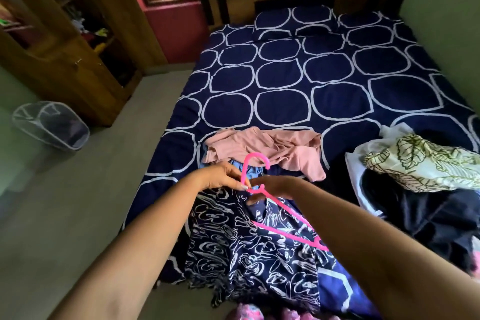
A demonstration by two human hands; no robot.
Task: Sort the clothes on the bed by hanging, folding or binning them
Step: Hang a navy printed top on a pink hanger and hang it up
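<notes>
Left hand pinches hanger neck; right hand fingers hidden, grip untellable. Risk: dress slides off.

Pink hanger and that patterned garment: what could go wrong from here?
The pink hanger looks only partly inside the neckline of the patterned garment, so it may hang lopsided or slip off when lifted. The garment drapes over the edge of the bed and could slide to the floor. The hook sits near the pink top and might snag it.
</notes>
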